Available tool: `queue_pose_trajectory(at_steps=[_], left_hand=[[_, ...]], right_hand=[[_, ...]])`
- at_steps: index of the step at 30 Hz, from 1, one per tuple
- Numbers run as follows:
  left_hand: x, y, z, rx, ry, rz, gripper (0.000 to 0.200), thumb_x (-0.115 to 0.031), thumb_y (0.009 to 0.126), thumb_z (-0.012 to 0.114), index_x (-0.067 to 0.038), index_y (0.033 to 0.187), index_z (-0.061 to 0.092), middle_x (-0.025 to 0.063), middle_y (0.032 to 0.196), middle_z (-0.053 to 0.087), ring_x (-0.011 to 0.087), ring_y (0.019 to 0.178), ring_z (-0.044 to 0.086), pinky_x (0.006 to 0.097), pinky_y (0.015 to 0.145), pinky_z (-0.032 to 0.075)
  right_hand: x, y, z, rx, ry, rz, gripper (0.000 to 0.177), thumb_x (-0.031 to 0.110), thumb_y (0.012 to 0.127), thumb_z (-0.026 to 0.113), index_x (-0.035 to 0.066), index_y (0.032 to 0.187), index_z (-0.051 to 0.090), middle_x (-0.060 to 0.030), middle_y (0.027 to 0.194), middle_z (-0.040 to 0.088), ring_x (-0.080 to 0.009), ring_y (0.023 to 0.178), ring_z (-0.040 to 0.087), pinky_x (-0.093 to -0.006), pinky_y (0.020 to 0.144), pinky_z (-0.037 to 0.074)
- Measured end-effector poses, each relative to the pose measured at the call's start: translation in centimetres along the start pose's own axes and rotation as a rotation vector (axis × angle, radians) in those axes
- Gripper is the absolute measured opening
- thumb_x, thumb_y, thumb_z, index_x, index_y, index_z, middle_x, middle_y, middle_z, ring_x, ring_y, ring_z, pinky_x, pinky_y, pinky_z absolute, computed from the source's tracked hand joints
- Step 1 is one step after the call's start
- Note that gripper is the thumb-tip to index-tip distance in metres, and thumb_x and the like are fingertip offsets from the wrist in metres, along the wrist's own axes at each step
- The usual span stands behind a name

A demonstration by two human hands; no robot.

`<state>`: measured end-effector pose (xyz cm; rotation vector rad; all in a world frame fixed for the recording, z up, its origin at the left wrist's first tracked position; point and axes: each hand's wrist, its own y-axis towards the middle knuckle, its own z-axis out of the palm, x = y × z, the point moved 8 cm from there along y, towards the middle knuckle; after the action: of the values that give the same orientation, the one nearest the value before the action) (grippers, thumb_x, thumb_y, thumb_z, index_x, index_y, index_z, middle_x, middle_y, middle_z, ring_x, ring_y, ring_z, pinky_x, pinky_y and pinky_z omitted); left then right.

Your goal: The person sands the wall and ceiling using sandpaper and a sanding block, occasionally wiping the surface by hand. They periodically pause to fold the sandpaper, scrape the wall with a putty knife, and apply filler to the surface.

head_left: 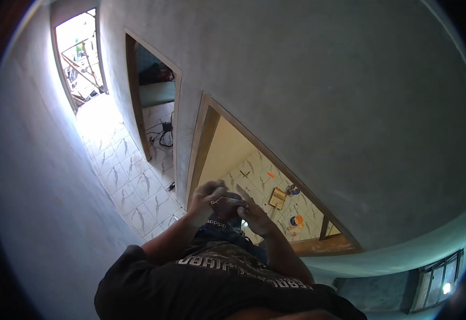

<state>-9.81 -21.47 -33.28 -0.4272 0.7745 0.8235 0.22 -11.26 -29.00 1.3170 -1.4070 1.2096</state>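
In front of my body I hold a small reddish-brown sheet (226, 208), sandpaper by its look, with a pale upper edge. My left hand (207, 201) is closed at the sheet's left side, its fingers slightly blurred. On the other side, my right hand (254, 216) pinches the right edge, the thumb lying over it and one finger pointing up. Both hands look dusty. Below the sheet, dark trousers (215, 224) with a white brand print show between my forearms.
A wooden door frame (275, 166) opens beside me onto a tiled room. On its floor are an orange-and-white bucket (297, 221), a dark blue container (293, 190) and a yellowish tray (277, 198). Farther along the corridor, cables (163, 130) lie in another doorway. Grey plastered walls (350, 106) flank me.
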Motion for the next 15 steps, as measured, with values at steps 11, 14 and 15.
queue_pose_trajectory(at_steps=[11,14,15], left_hand=[[1.8,0.5,4.2,0.327,-0.115,0.109,0.028,-0.024,0.096,0.054,0.0,0.109,0.056,0.0057,0.094,0.059,0.0116,0.088,0.055,0.0253,0.079,0.044],[-1.5,-0.3,8.4,0.561,0.003,0.202,0.033,-0.027,0.097,0.052,0.001,0.115,0.053,0.0064,0.1,0.058,0.0116,0.093,0.053,0.0267,0.083,0.044],[-2.5,-0.4,9.6,0.595,0.138,0.231,0.035,-0.027,0.097,0.051,0.002,0.117,0.051,0.0066,0.103,0.057,0.0115,0.095,0.053,0.0273,0.085,0.044]], right_hand=[[0.8,-1.4,-6.0,-0.404,0.061,-0.141,0.043,0.035,0.097,0.049,-0.002,0.12,0.054,-0.0071,0.105,0.062,-0.0127,0.095,0.059,-0.0276,0.084,0.047],[2.8,-0.8,-5.6,-0.336,-0.056,-0.084,0.046,0.042,0.095,0.052,0.0,0.111,0.058,-0.0065,0.097,0.062,-0.0125,0.091,0.058,-0.0282,0.077,0.047],[2.9,-0.5,-5.7,-0.328,-0.145,-0.022,0.046,0.044,0.094,0.052,0.0,0.107,0.06,-0.0068,0.095,0.062,-0.0135,0.089,0.059,-0.0292,0.075,0.047]])
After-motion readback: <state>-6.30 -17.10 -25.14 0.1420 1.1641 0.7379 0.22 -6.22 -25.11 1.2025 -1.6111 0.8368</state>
